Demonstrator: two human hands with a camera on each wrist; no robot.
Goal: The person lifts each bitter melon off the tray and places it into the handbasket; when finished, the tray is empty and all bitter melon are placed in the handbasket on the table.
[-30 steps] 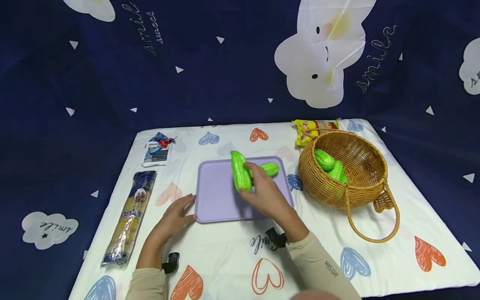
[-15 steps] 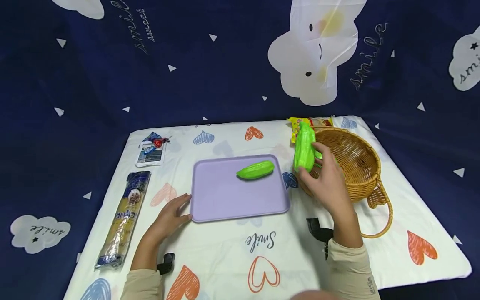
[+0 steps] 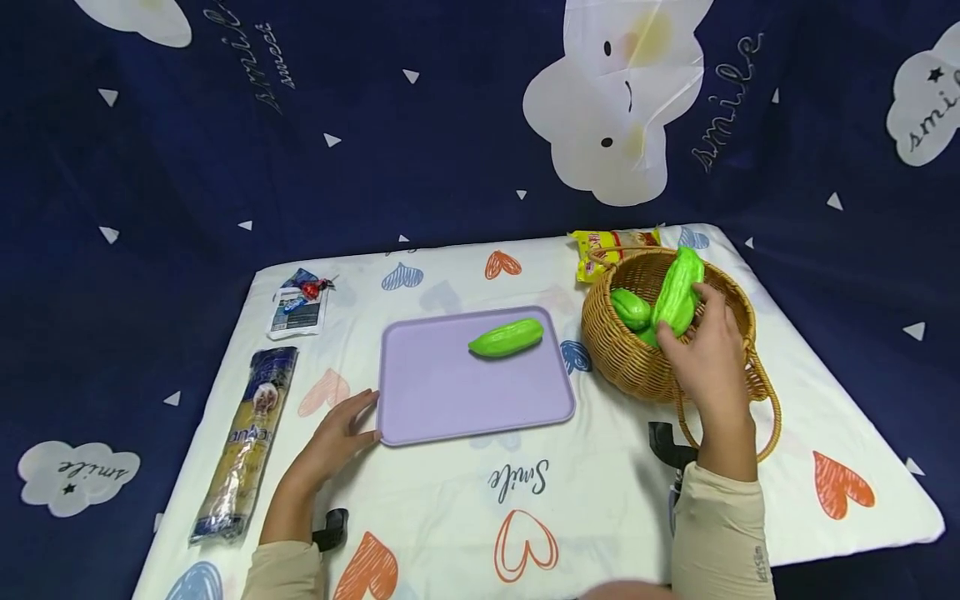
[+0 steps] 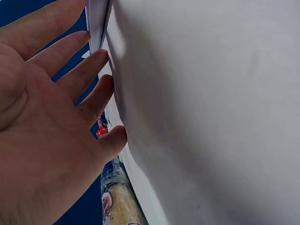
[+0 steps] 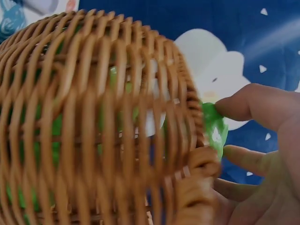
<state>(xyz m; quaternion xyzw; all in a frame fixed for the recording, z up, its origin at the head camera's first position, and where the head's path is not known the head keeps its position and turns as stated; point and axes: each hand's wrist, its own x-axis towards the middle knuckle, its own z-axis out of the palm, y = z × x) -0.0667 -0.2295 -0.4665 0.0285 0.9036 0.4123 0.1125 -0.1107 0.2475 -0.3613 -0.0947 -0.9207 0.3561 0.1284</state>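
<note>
Over the wicker basket, my right hand holds a bright green ridged gourd between thumb and fingers. Below it, more green gourds lie inside the basket. In the right wrist view the basket wall hides most of the held gourd. One more green gourd lies on the lilac tray, toward its far right. My left hand rests at the tray's left edge, fingers spread and relaxed. In the left wrist view its fingertips are by the tablecloth, near the tray corner.
A long clear-and-blue packet of pasta lies at the left. Behind it sit a white sachet and small red and blue wrapped pieces. A yellow snack packet is behind the basket, whose handle hangs toward the front right.
My right hand has lifted one gourd off the tray and carried it right, over the basket opening. The left hand has stayed at the tray edge. The head view has shifted slightly.
</note>
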